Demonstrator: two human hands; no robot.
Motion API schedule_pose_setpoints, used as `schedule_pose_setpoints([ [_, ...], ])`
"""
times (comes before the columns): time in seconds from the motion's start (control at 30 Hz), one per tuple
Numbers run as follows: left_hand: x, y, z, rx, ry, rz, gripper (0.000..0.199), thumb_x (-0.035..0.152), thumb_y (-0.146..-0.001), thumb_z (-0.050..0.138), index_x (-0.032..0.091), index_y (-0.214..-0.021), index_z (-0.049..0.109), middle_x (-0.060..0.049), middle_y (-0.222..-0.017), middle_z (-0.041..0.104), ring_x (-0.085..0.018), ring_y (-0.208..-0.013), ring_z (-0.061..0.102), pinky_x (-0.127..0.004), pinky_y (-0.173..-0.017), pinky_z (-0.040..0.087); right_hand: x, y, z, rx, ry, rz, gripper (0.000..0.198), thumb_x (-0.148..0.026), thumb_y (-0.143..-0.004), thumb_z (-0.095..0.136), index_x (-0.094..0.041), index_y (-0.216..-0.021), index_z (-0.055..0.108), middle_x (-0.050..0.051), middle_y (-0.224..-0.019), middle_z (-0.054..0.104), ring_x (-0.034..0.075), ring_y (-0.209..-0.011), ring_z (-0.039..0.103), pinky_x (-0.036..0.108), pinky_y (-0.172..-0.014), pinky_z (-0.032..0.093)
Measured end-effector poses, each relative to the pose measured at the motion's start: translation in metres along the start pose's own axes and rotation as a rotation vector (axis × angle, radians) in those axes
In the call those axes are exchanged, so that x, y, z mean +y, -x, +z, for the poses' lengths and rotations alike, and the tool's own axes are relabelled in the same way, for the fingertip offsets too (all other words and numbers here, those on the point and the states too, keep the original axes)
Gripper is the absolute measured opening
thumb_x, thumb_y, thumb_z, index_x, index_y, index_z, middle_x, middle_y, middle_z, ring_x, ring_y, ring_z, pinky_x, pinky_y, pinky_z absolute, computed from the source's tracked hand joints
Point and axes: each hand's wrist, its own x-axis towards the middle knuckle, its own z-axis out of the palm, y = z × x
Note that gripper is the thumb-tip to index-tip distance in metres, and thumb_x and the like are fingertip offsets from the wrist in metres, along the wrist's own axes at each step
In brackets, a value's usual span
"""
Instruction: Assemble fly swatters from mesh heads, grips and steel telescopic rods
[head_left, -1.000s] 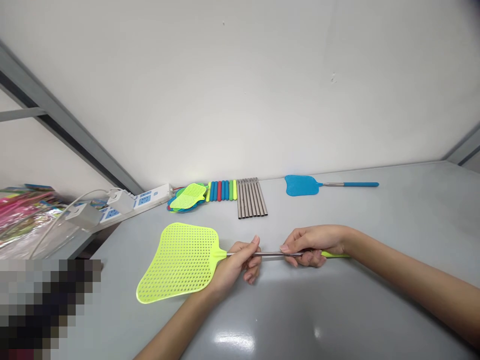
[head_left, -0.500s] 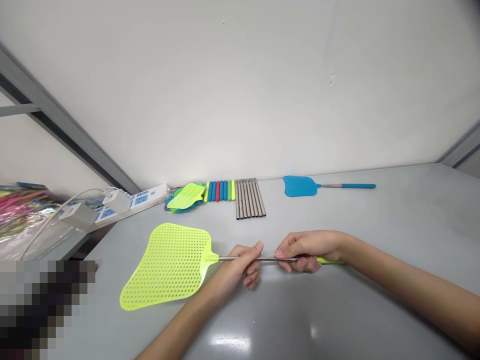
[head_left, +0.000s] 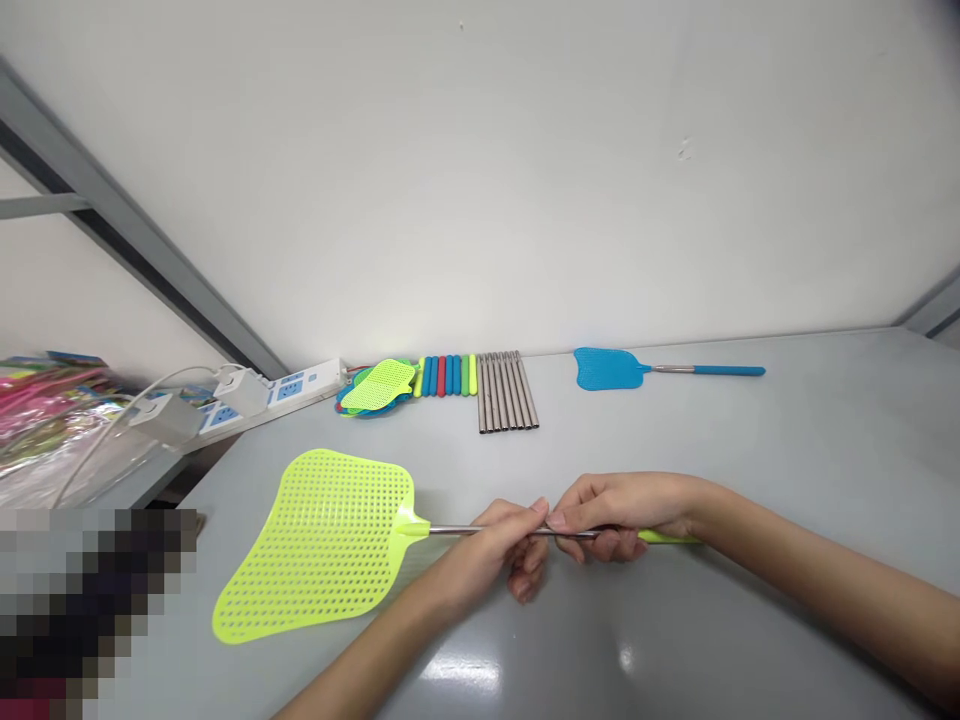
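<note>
A yellow-green fly swatter (head_left: pixel 322 545) with a perforated head and a thin metal rod lies across in front of me, its head to the left. My left hand (head_left: pixel 514 545) is closed around the rod near the middle. Right beside it, my right hand (head_left: pixel 607 515) grips the rod just short of the yellow-green handle sleeve (head_left: pixel 667 537). The thumbs of both hands almost meet. Part of the sleeve is hidden behind my right hand and wrist.
Along the wall lie a pile of swatter heads (head_left: pixel 381 385), several coloured handle sleeves (head_left: pixel 448 376), a row of metal rods (head_left: pixel 508 393) and a blue fly swatter (head_left: pixel 611 369). A power strip (head_left: pixel 300 385) with chargers and plastic-bagged items (head_left: pixel 67 430) are at the left.
My left hand has slid right along the rod, up against my right hand. More rod shows beside the swatter head, which sits slightly lower and farther left in view.
</note>
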Motion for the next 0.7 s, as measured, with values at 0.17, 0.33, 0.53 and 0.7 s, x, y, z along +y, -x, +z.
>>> schedule_pose_setpoints([
  [0.17, -0.0006, -0.0003, -0.0015, -0.008, 0.035, -0.009, 0.045, 0.04, -0.083, 0.034, 0.016, -0.044, 0.039, 0.003, -0.034, 0.037, -0.009, -0.037, 0.038, -0.024, -0.046, 0.03, 0.0006, -0.0003, -0.0023, -0.004, 0.006, 0.01, 0.032, -0.045, -0.08, 0.045, -0.014, -0.07, 0.051, -0.008, -0.048, 0.028, 0.003, -0.04, 0.018, 0.018, -0.037, 0.012],
  [0.33, -0.0007, -0.0002, -0.0019, -0.008, 0.074, -0.007, 0.042, 0.036, -0.081, 0.038, 0.016, -0.044, 0.039, 0.003, -0.034, 0.036, -0.009, -0.037, 0.037, -0.024, -0.046, 0.031, 0.0023, -0.0005, -0.0054, -0.016, -0.004, 0.015, 0.033, -0.045, -0.081, 0.044, -0.015, -0.07, 0.051, -0.008, -0.048, 0.027, 0.003, -0.04, 0.017, 0.018, -0.037, 0.012],
  [0.53, -0.0017, -0.0001, -0.0026, 0.019, 0.091, -0.003, 0.039, 0.033, -0.08, 0.039, 0.016, -0.044, 0.039, 0.004, -0.032, 0.034, -0.008, -0.036, 0.037, -0.023, -0.045, 0.03, 0.0026, 0.0002, -0.0063, -0.027, -0.021, 0.016, 0.035, -0.048, -0.079, 0.045, -0.014, -0.072, 0.051, -0.008, -0.049, 0.026, 0.003, -0.041, 0.017, 0.017, -0.037, 0.013],
  [0.7, -0.0012, -0.0006, -0.0041, 0.027, 0.102, -0.014, 0.039, 0.035, -0.079, 0.04, 0.017, -0.045, 0.038, 0.005, -0.032, 0.033, -0.008, -0.035, 0.035, -0.024, -0.045, 0.03, 0.0042, -0.0009, -0.0078, -0.039, -0.039, 0.014, 0.036, -0.049, -0.079, 0.045, -0.014, -0.073, 0.051, -0.008, -0.049, 0.026, 0.003, -0.041, 0.016, 0.017, -0.037, 0.012],
])
